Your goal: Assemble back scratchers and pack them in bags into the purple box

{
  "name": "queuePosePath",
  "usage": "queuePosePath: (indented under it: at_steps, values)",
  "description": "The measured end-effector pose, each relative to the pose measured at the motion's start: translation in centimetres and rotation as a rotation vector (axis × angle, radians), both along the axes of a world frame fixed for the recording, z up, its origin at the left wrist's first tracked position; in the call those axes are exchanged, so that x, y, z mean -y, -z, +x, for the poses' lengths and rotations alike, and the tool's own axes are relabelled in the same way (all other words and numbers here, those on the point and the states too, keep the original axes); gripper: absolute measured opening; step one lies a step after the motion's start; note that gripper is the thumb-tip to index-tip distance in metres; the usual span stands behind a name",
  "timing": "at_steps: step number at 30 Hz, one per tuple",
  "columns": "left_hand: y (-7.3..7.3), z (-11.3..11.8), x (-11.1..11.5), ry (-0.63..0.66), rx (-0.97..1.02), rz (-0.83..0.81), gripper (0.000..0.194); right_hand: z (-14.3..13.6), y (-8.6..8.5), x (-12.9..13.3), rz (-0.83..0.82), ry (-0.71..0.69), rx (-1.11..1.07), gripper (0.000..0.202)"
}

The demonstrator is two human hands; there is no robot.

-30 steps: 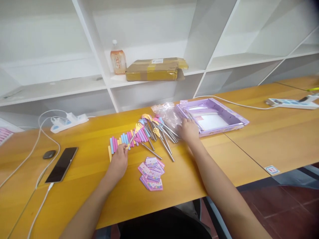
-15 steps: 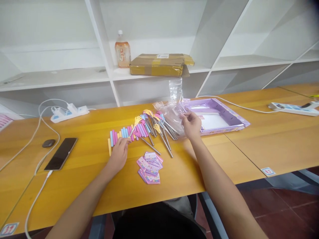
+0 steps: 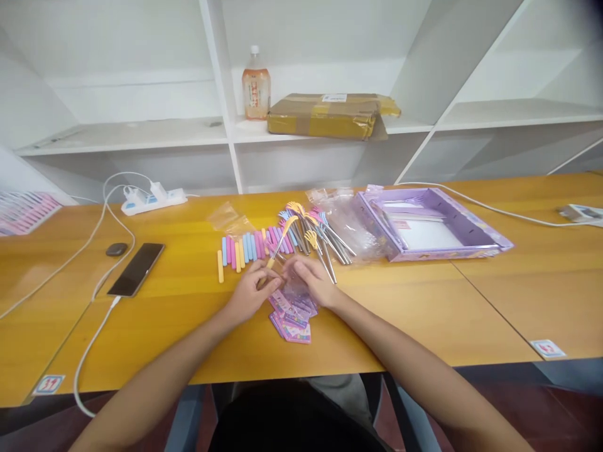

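Observation:
My left hand [image 3: 254, 289] is closed on a metal rod with a yellow hand-shaped head [image 3: 285, 231], tilted up over the row of colored sticks [image 3: 245, 250]. Close beside it, my right hand [image 3: 313, 279] is closed on a clear plastic bag [image 3: 294, 285], above the pile of purple printed cards [image 3: 294, 317]. Behind my hands lie several metal rods [image 3: 325, 242] with yellow, pink and blue hand-shaped heads. More clear bags [image 3: 346, 220] lie between these rods and the purple box.
An open purple box [image 3: 424, 251] stands at the right. A phone [image 3: 137, 270], a small black object [image 3: 116, 249] and a power strip [image 3: 155, 201] with white cables are at the left. The shelf behind holds a bottle [image 3: 257, 91] and a taped carton [image 3: 325, 116].
My right hand has come from the bags by the box to beside my left hand, bringing a clear bag. Another clear bag now lies behind the sticks. The view has shifted.

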State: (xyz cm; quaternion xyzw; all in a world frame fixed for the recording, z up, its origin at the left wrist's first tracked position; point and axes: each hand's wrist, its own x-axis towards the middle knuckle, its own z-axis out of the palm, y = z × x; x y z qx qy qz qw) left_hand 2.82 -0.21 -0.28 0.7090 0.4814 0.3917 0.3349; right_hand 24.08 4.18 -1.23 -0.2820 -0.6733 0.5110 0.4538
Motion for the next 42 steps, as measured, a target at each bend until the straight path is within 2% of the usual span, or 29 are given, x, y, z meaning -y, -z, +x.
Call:
queuePosePath:
  at_steps: [2, 4, 7, 10, 13, 16, 18, 20, 22, 24, 25, 28, 30, 35, 42]
  values:
    - [0.0, 0.0, 0.0, 0.029, 0.018, 0.007, 0.029, -0.1, 0.3, -0.2, -0.107, -0.048, -0.062, 0.060]
    - [0.0, 0.0, 0.2, 0.080, 0.037, 0.004, 0.029, -0.4, 0.5, -0.3, -0.169, -0.067, -0.091, 0.053]
    - [0.0, 0.3, 0.7, 0.152, 0.054, -0.020, 0.030, -1.1, 0.9, -0.1, -0.162, -0.103, -0.086, 0.049]
    - [0.1, 0.4, 1.0, 0.159, 0.056, -0.025, 0.032, -1.4, 0.9, -0.2, -0.120, -0.054, -0.064, 0.045]
    - [0.1, -0.1, 0.7, 0.061, 0.130, 0.010, 0.035, -0.6, 0.5, -1.1, -0.103, 0.072, -0.139, 0.040]
    - [0.1, -1.0, -0.3, -0.090, 0.342, -0.013, 0.039, 1.0, -0.2, -2.2, -0.096, 0.214, -0.251, 0.041]
    - [0.2, -1.7, -1.2, -0.220, 0.492, -0.009, 0.039, 2.1, -0.6, -2.3, -0.124, 0.225, -0.264, 0.044]
    - [0.0, -2.4, -2.0, -0.335, 0.616, 0.038, 0.038, 3.0, -1.0, -1.9, -0.175, 0.114, -0.195, 0.050]
    - [-0.3, -2.9, -2.6, -0.382, 0.726, 0.085, 0.038, 3.3, -1.3, -1.1, -0.194, -0.071, -0.044, 0.057]
    - [-0.9, -3.3, -3.0, -0.403, 0.832, 0.116, 0.042, 3.2, -1.5, -0.3, -0.136, -0.207, 0.137, 0.060]
    - [-1.2, -3.3, -3.1, -0.413, 0.876, 0.122, 0.046, 3.0, -1.7, 0.0, -0.075, -0.228, 0.221, 0.061]
    - [-1.9, -3.1, -2.9, -0.397, 0.971, 0.088, 0.053, 2.2, -1.9, 0.3, 0.131, -0.182, 0.411, 0.064]
    - [-2.0, -2.9, -2.6, -0.341, 0.988, 0.028, 0.055, 1.9, -2.0, 0.2, 0.205, -0.151, 0.467, 0.067]
    - [-1.7, -2.3, -2.1, -0.244, 0.968, -0.087, 0.056, 2.0, -1.9, 0.1, 0.183, -0.107, 0.479, 0.066]
    - [-1.7, -3.1, -2.9, -0.272, 1.049, -0.069, 0.045, 2.3, -1.4, -0.3, 0.202, -0.080, 0.506, 0.060]
